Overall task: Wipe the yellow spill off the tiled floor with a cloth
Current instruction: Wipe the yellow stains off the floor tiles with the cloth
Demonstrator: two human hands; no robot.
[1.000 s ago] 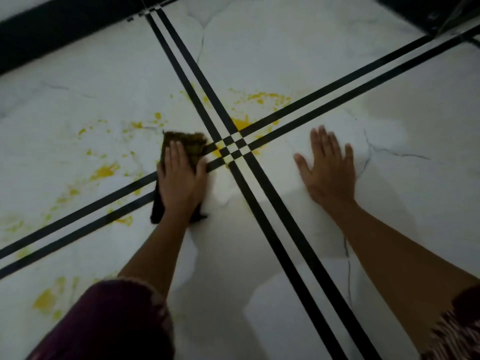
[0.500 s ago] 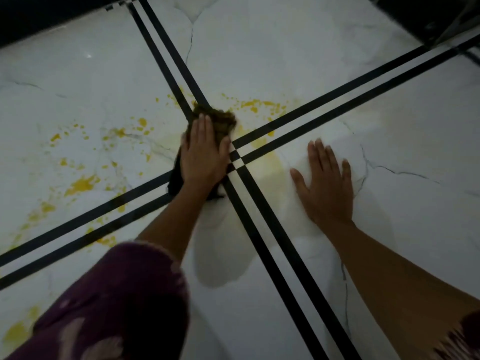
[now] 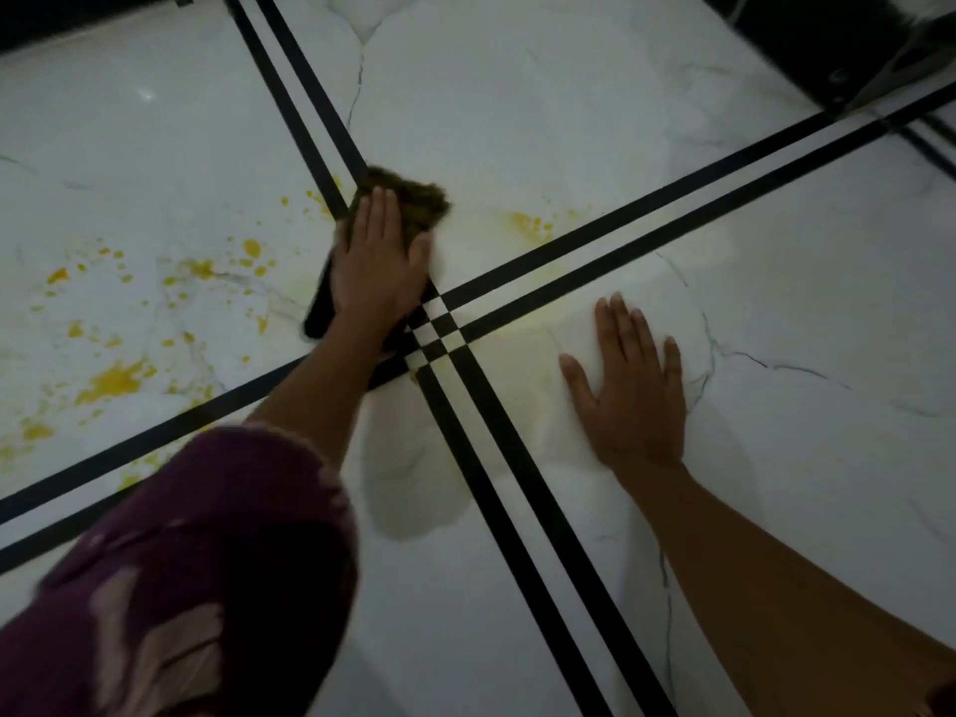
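Sleeve fabric of dark maroon with pale pink markings (image 3: 170,571) fills the nearest lower-left corner, covering the left upper arm. Further out, the bare right forearm runs up from the lower-right corner to the right hand (image 3: 633,390), which lies palm-down on the glossy white marble-patterned tiled floor (image 3: 569,121), its fingers (image 3: 623,328) slightly spread and flat against the tile, holding nothing. Just left of that hand, two pairs of black inlaid stripes (image 3: 522,489) cross in a small checkered junction. Beyond the junction, the left hand (image 3: 380,263) presses flat on a dark, olive-brown crumpled cloth (image 3: 414,199), fingers together and extended over it; the cloth sits on the far-left stripe pair, its fuzzy edge showing past the fingertips and a darker edge trailing by the wrist. Bright yellow spill splatters (image 3: 116,380) dot the tile to the left of the cloth, and a fainter yellow smear (image 3: 525,222) lies to its right, near the far stripes.
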